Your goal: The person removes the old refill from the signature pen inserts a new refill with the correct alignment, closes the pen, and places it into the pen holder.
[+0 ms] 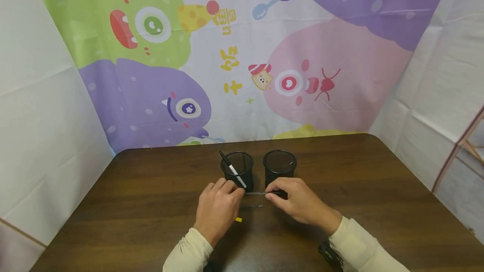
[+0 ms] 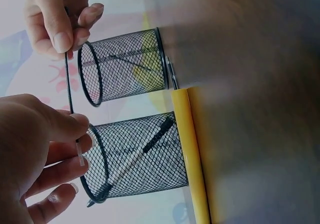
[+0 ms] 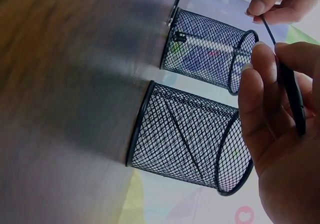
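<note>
My left hand (image 1: 218,205) pinches one end of a thin dark rod (image 1: 255,193) between thumb and fingers; in the left wrist view a pale, clear-looking tip pokes out past them. At the other end my right hand (image 1: 296,198) grips a thicker black pen-like piece (image 3: 292,96), in line with the rod. Whether the two are joined is hidden by the fingers. Both hands are just in front of two black mesh cups. On the table near the left hand lies a yellow stick-like barrel (image 2: 190,149), mostly covered in the head view. Close to it is another thin dark rod (image 1: 253,207).
A black-and-white pen (image 1: 232,169) leans inside the left mesh cup (image 1: 247,177). The right mesh cup (image 1: 268,175) contains a thin dark stick (image 3: 185,134). All stand on a brown wooden table (image 1: 151,205), with a printed cartoon cloth (image 1: 242,116) behind it.
</note>
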{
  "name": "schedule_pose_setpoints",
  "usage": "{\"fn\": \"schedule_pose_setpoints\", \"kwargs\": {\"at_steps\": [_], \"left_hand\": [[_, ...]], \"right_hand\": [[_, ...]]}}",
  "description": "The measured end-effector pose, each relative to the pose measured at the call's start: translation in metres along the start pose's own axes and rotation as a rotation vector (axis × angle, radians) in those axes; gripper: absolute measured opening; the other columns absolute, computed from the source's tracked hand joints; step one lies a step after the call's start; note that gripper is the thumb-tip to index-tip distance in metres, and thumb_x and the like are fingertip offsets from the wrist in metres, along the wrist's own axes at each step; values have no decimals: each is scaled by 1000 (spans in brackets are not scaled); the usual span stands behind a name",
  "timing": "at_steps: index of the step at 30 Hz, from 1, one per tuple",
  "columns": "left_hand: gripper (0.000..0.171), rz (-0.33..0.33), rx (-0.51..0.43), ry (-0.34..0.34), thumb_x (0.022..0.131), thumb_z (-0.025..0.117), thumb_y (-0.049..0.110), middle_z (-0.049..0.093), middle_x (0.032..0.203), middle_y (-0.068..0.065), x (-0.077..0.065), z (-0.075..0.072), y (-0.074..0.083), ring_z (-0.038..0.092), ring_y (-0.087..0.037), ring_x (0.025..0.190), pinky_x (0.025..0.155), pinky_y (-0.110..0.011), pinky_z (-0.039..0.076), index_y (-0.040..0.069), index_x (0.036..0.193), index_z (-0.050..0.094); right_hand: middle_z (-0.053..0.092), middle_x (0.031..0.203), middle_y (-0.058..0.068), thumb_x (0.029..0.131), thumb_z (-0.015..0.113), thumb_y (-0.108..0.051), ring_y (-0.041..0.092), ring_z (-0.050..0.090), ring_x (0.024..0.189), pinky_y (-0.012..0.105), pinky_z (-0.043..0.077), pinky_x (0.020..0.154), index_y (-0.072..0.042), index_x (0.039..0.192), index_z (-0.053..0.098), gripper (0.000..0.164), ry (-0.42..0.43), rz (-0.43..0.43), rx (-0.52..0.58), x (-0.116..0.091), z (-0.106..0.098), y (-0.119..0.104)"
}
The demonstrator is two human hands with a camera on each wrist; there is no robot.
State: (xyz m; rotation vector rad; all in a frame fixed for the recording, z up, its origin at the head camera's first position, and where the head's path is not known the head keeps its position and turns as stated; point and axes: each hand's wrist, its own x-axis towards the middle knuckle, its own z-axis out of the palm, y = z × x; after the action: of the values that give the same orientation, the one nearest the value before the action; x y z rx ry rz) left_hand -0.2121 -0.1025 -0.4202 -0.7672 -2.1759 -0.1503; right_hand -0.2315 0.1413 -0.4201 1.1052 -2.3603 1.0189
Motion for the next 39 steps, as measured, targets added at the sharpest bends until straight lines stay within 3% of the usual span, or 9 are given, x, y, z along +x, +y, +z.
{"fn": "schedule_pose_setpoints", "kwargs": {"at_steps": [6,14,22,30,39], "left_hand": [[10,19,-11,-22,83,74,8,65,79,1,0,-1,-1,57,-20,74,58,-33,44,17,85,77],[14,30,-64,-13,81,77,6,64,81,2,1,-4,-4,58,-19,75,57,-33,44,17,89,78],[14,5,-77,-16,82,79,9,63,79,5,3,-8,-8,58,-15,71,56,-31,43,19,92,79],[26,47,-115,-60,79,80,5,62,79,6,2,-8,-5,56,-11,67,53,-28,42,23,99,80],[18,65,-137,-49,83,82,16,59,73,7,1,-3,1,52,-10,59,51,-27,40,24,98,79]], "right_hand": [[69,92,-11,92,74,-15,5,64,89,32,55,80,-20,98,71,9,-9,6,-12,-1,-1,0],[69,94,-9,97,69,-23,6,65,92,34,55,82,-18,99,71,6,-22,7,-10,-2,-2,2],[68,94,-15,92,74,-14,5,65,91,33,55,81,-19,98,72,8,-8,-12,-25,-3,-3,4],[69,95,-13,92,75,-15,5,65,89,31,55,78,-19,100,71,10,-15,-19,18,-2,-3,3],[68,93,-13,91,75,-14,4,64,85,33,55,75,-19,98,71,9,-11,-33,28,-2,-1,2]]}}
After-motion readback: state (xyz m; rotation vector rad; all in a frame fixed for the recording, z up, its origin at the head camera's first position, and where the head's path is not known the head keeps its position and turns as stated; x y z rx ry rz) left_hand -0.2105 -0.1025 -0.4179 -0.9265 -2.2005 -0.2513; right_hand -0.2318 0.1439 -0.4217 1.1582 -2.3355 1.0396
